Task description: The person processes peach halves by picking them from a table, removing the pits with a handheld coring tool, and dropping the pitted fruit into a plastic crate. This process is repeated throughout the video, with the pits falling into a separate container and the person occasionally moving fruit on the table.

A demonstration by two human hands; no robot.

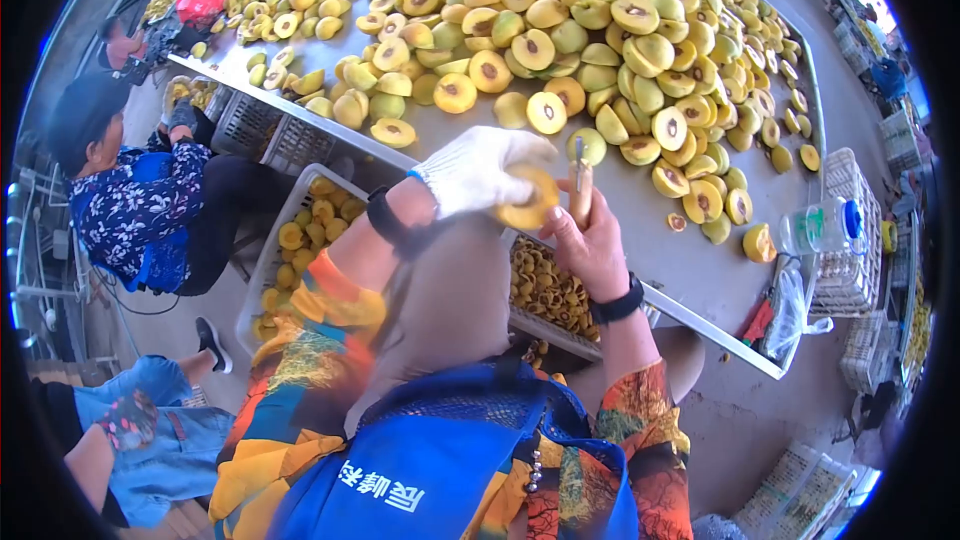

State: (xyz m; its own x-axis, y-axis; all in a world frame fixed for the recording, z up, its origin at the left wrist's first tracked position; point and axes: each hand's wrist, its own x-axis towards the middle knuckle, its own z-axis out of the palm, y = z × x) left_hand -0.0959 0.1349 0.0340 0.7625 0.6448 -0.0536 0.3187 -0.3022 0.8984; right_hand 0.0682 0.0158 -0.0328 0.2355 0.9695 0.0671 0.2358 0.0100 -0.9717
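My left hand point(480, 172), in a white glove, is closed round a yellow halved fruit point(530, 202), slightly blurred, above the table's near edge. My bare right hand point(588, 240) grips a small tool point(581, 190) with a wooden handle and a metal tip pointing up, close beside that fruit. A large heap of halved yellow-green fruit point(600, 50), many with brown pits or centres showing, covers much of the metal table point(640, 240). Beneath my hands stands a crate of pits and scraps point(550, 290).
A white crate point(262, 285) of fruit halves stands at my left. A seated person point(150, 190) works beyond it; another person's legs point(160, 430) show lower left. On the table's right are a plastic bottle point(820, 228), a clear bag point(787, 305) and a red item point(757, 320).
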